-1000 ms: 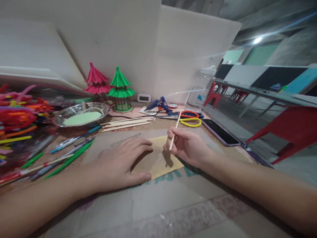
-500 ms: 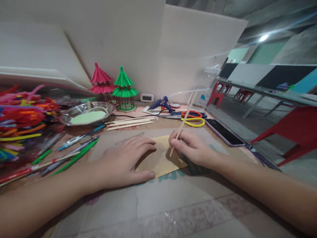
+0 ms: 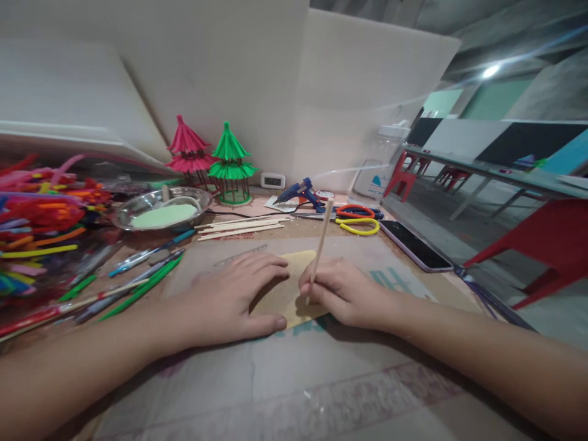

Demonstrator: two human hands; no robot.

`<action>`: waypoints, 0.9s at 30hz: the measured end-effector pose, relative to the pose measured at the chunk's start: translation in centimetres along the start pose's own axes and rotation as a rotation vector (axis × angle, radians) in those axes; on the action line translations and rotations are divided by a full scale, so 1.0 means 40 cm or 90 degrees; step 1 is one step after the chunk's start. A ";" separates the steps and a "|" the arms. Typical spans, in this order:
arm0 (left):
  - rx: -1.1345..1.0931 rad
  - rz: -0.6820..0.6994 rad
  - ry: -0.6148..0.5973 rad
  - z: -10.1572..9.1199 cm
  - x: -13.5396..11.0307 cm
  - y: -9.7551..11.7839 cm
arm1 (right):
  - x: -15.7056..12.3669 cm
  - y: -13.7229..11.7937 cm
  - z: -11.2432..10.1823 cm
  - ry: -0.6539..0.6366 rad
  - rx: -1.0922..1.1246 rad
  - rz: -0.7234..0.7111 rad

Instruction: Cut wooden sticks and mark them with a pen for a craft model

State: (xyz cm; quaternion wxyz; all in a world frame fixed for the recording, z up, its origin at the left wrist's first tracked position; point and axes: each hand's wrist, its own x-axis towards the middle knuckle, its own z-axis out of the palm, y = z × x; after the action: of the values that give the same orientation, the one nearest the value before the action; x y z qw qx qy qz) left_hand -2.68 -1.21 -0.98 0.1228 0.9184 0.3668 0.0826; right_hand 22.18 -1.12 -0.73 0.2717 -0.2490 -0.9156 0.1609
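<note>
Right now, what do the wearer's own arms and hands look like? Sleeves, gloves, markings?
Left hand and right hand: both bare, no gloves. No sleeve shows on either forearm as far as the frame reaches. No watch, bracelet, cable or clear marking visible; no ring on the fingers that show. Fine nail detail is too soft to tell.

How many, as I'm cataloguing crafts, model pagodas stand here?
2: a pink model pagoda behind the metal bowl, partly hidden by a green model pagoda to its right.
</note>
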 end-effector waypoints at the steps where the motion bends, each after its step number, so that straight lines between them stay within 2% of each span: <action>1: 0.000 -0.005 0.001 0.000 0.000 0.000 | 0.000 -0.002 0.000 0.006 -0.006 0.003; 6: -0.015 0.001 0.005 0.001 -0.004 -0.001 | 0.001 -0.001 0.003 -0.012 0.003 0.028; 10: 0.000 -0.014 0.009 -0.001 -0.002 0.002 | 0.003 0.002 0.006 0.016 0.001 0.035; 14: 0.003 -0.009 0.000 -0.003 0.002 0.003 | 0.003 0.002 0.006 -0.008 0.020 0.038; 18: 0.002 -0.016 0.014 -0.005 0.002 0.005 | 0.000 0.002 0.006 0.015 0.002 0.058; 27: 0.014 -0.007 -0.001 -0.005 0.000 0.005 | 0.005 0.003 0.008 0.007 0.002 0.030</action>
State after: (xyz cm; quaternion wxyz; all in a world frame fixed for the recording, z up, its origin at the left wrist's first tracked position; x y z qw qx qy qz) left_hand -2.60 -1.32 -0.72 0.1135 0.9179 0.3724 0.0773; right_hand 21.88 -0.97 -0.95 0.2732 -0.2711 -0.9076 0.1676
